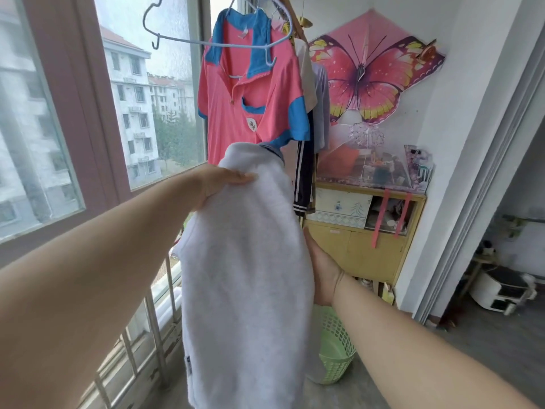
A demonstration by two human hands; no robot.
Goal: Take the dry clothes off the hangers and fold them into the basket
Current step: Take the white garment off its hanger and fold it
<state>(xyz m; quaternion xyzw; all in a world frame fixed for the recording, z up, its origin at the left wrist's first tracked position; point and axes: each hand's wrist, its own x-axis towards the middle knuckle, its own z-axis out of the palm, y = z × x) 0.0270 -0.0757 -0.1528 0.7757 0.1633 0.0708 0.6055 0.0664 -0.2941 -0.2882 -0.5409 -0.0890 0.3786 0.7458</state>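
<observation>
A light grey garment (244,276) hangs folded lengthwise in front of me. My left hand (219,183) grips its upper left edge, thumb on top. My right hand (321,270) holds its right edge, with the fingers hidden behind the cloth. Above hangs a pink polo shirt with blue collar and cuffs (250,93) on a hanger. An empty pale blue hanger (206,39) dangles in front of it. More clothes (312,113) hang behind the polo, among them dark trousers with white stripes (303,178). A green mesh basket (333,346) stands on the floor, partly hidden by the grey garment.
A window (73,128) and a metal railing (153,320) run along the left. A yellow cabinet (362,249) stands against the back wall under a pink butterfly kite (371,75) and a clear umbrella. A doorway on the right opens to a room with a white appliance (501,290).
</observation>
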